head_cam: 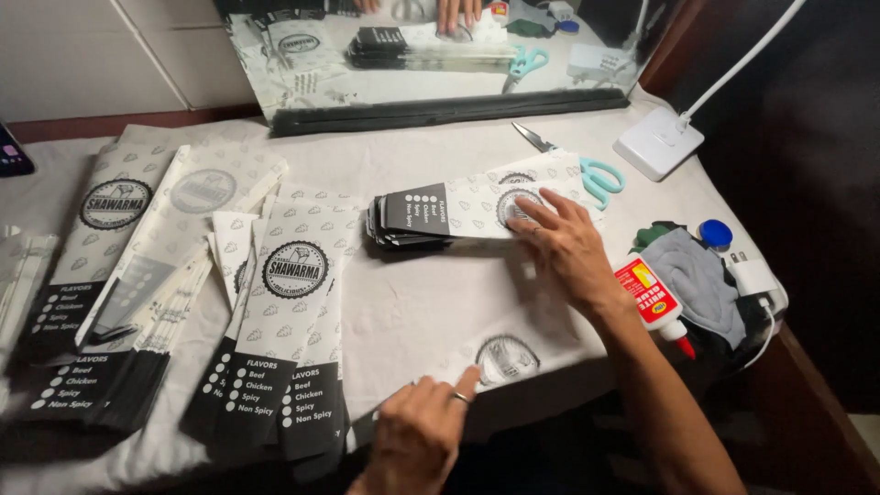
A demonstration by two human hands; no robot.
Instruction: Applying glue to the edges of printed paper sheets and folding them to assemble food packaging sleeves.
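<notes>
Right hand (561,246) flat, fingers spread, pressing on top of a stack of long white paper sleeves with black ends (458,213) lying crosswise near table centre; not gripping, just weighing it down. Round dark emblem on the top sleeve partly under the fingertips.

Left hand (420,438), ring on one finger, loosely curled, index finger extended and touching a single flat white paper sleeve (495,353) at the near table edge, beside its round emblem. Nothing clasped.

Left side: fanned pile of the same white-and-black paper sleeves (284,330), black ends toward the near edge, round emblem mid-length. Farther left, a second, larger spread of sleeves (119,266); its lowest ends are dim and hard to separate.

Right side crowded: teal-handled scissors (587,170) just beyond the stack, white glue bottle with red label and red tip (653,298) near the right wrist, grey cloth (701,280), blue round cap (716,234), white lamp base (658,142) at the far corner.

Open cloth-covered table surface (403,302) between the fanned pile and the stack. Mirror (431,55) leans along the far edge, cut off at the top. Dark object at the left border, cut off, not identifiable.
</notes>
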